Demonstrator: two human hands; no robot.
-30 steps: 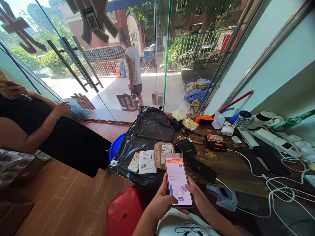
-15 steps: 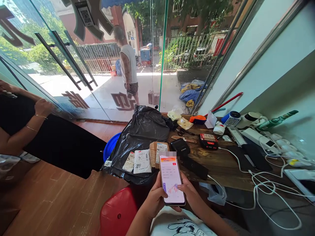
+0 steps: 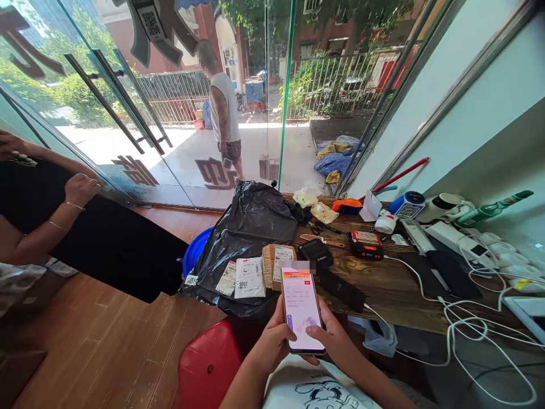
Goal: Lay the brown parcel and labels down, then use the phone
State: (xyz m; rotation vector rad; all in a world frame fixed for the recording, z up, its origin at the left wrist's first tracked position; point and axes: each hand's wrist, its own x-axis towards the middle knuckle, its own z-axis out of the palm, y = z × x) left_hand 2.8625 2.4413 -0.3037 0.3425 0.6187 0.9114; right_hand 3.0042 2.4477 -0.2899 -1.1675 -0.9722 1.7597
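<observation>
Fingers of both hands closed round one phone (image 3: pixel 302 304), screen lit and facing the wearer; left hand (image 3: pixel 275 336) grips its left edge, thumb on the lower left of the screen, right hand (image 3: pixel 334 336) has the right edge, thumb over the lower right. Phone sits between the fingers, lower half, top tilted away. Just beyond the fingers, a bit left: cardboard box (image 3: pixel 268 264) with label, partly behind phone top; then white parcel (image 3: pixel 250 284) marked 3002 and smaller packet (image 3: pixel 226 278) farther left, all on black plastic bag (image 3: pixel 261 224). Ahead right of the fingers, on the wooden tabletop (image 3: pixel 395 301): black case (image 3: pixel 315 254), flat black device (image 3: pixel 343 291) with white cable plugged in, red-and-black gadget (image 3: pixel 366 245) farther off. Green bottle (image 3: pixel 489 211) well right, lying tilted. Red stool (image 3: pixel 208 366) near, left of the fingers; blue bin (image 3: pixel 195 253) farther left, partly under bag. Another person's arm (image 3: pixel 57 224) far left, well apart from the fingers; person in white top (image 3: pixel 225 111) beyond the glass
</observation>
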